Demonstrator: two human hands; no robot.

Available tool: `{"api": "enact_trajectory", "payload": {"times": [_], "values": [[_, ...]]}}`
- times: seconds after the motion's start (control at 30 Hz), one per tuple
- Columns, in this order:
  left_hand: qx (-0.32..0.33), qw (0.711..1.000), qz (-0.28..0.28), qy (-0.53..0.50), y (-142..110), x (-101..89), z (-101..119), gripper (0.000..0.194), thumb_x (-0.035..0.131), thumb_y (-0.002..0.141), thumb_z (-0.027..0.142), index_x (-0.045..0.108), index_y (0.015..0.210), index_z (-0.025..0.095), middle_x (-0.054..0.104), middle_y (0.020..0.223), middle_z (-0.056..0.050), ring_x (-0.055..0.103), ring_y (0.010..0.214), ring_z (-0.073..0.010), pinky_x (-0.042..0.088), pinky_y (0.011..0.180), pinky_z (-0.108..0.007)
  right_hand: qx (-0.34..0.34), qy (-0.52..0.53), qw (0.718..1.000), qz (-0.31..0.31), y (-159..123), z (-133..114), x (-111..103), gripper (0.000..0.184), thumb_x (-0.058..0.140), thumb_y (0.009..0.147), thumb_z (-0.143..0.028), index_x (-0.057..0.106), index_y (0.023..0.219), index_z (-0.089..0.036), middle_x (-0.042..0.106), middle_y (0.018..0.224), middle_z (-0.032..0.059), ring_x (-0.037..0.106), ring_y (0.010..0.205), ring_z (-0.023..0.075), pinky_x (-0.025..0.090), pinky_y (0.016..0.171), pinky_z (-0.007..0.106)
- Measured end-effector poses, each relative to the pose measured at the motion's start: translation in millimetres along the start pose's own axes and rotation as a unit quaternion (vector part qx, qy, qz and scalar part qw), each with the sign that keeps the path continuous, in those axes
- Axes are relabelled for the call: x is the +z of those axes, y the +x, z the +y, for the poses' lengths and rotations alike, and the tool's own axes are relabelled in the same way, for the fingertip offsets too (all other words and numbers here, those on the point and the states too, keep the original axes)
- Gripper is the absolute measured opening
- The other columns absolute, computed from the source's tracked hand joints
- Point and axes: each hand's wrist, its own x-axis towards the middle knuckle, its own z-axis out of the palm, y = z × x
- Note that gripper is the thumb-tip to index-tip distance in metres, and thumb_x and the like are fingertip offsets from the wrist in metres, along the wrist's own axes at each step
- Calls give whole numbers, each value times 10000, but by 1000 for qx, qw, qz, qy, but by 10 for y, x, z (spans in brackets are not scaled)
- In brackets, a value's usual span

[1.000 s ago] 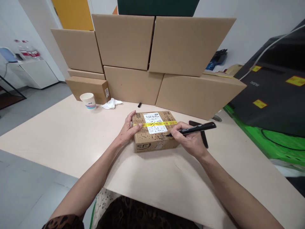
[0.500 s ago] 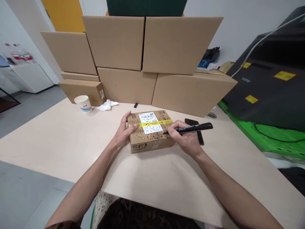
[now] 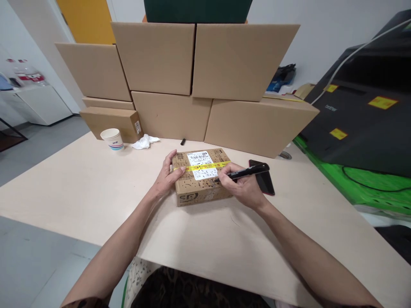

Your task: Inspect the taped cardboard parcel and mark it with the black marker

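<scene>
A brown cardboard box [image 3: 192, 185] lies flat on the table, its top dotted with black ink marks. Across it runs yellow tape [image 3: 192, 167] over a white shipping label [image 3: 206, 173]. My left hand [image 3: 166, 176] grips the box's left side, thumb on top and fingers along the far left edge. Held in my right hand [image 3: 241, 186] is a black marker [image 3: 245, 172], slanted, with its tip at the box top just below the label. Whether the tip touches is too small to tell. Beyond the box lies a small black marker cap [image 3: 183, 141].
Stacked large cartons [image 3: 239, 60] line the table's back edge. A paper cup [image 3: 112, 139] and crumpled tissue [image 3: 145, 141] are at the back left. Right of the box lies a black phone [image 3: 265, 182]. A dark Brother machine [image 3: 359, 115] stands on the right.
My right hand and the marker have shifted a little to the left over the box top, uncovering more of the phone. My left hand and the box stay in place.
</scene>
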Motion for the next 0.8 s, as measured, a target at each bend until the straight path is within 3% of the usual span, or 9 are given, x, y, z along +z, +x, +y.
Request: {"api": "enact_trajectory", "payload": {"times": [0.27, 0.6, 0.8], "values": [[5, 1000, 2, -12, -5, 2, -5, 923, 818, 824, 490, 355, 1588, 258, 451, 1582, -185, 483, 1469, -417, 422, 1223, -672, -1, 7, 1000, -26, 25, -53, 32, 285, 637, 864, -335, 504, 631, -238, 506, 595, -33, 446, 572, 127, 375, 545, 280], [5, 1000, 0, 6, 2, -9, -9, 920, 810, 828, 502, 347, 1588, 267, 452, 1584, -169, 468, 1484, -401, 403, 1245, -648, -5, -1, 999, 50, -50, -83, -104, 258, 657, 828, -344, 553, 619, -234, 531, 599, -19, 457, 574, 131, 382, 528, 273], [7, 1000, 0, 13, -5, -2, 21, 907, 808, 823, 515, 363, 1573, 270, 452, 1591, -167, 491, 1464, -414, 458, 1219, -620, 19, -27, 999, 31, -93, 16, -198, 263, 666, 807, -340, 539, 601, -234, 501, 573, -28, 432, 547, 125, 350, 502, 264]]}}
